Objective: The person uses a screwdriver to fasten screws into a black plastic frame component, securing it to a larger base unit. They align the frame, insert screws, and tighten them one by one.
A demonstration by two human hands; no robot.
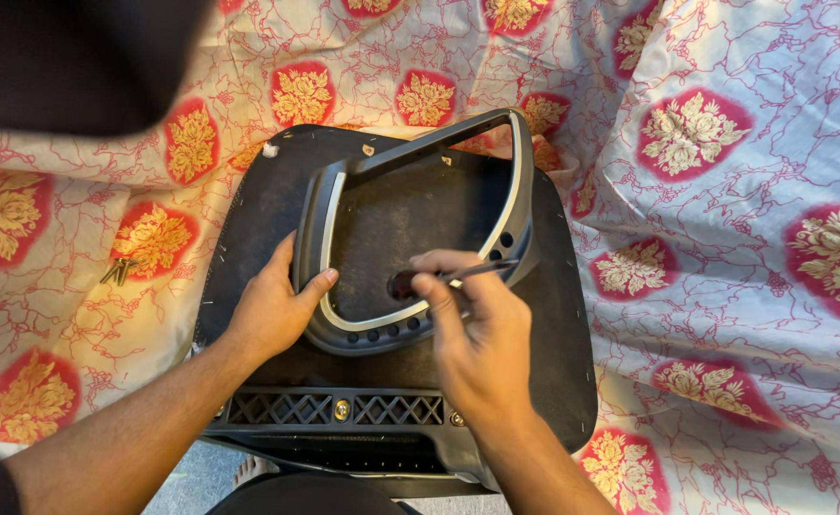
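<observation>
A white cloth (725, 238) printed with red veins and red patches of cream flowers covers the whole surface, rumpled into soft folds; what lies beneath it cannot be told. A dark blurred shape (67, 57) fills the upper left corner, and a strip of grey floor (191, 482) with a bare toe shows at the bottom edge.

On the cloth lies a large black seat base (563, 372), underside up, its near edge moulded with a lattice grille and two bolts. Resting on it is a dark grey plastic frame (520, 181), a rounded loop with a pale inner rim, tilted so that its far side rises off the base.

The left hand (272, 310) clasps the frame's left edge, thumb inside the rim, its grip closed on the frame. The right hand (482, 334) is closed around a thin dark tool (477, 272), whose shaft points right across the frame's near rim.

A few small screws (117, 272) lie on the cloth well left of the base.
</observation>
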